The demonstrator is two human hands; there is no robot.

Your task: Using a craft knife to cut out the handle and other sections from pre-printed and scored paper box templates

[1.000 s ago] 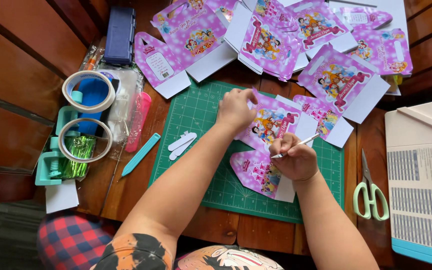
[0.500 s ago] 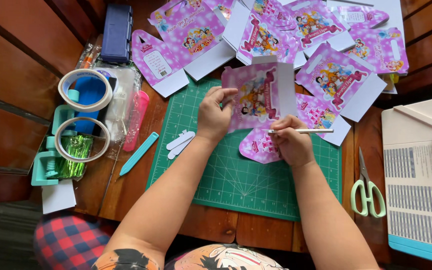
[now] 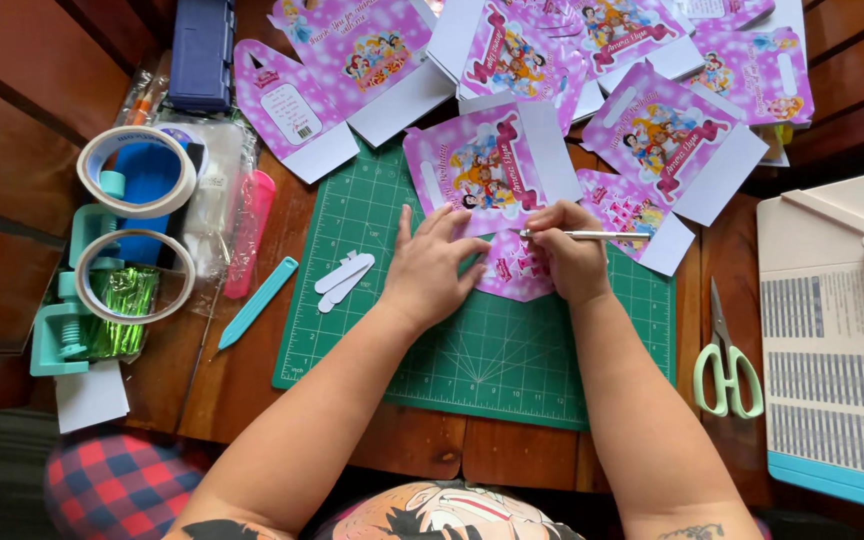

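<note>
A pink printed card box cutout (image 3: pixel 492 170) lies flat on the green cutting mat (image 3: pixel 512 360). My left hand (image 3: pixel 430 265) lies on the mat with its fingers spread, pressing the lower part of the cutout down. My right hand (image 3: pixel 567 258) is closed around a thin silver craft knife (image 3: pixel 602 236), held level over the cutout's lower flap. A second pink cutout (image 3: pixel 632 215) lies partly under my right hand on the mat.
Several more pink cutouts (image 3: pixel 662 130) are piled at the back. Left of the mat lie white paper strips (image 3: pixel 344 278), a teal stick (image 3: pixel 258 301), tape rolls on a teal dispenser (image 3: pixel 132 215) and a blue case (image 3: pixel 200 50). Green-handled scissors (image 3: pixel 724 355) and a paper trimmer (image 3: pixel 837 330) sit right.
The pink cutout was lifted upright half a second ago and now lies flat on the mat. My left hand has come down onto it; my right hand still holds the knife.
</note>
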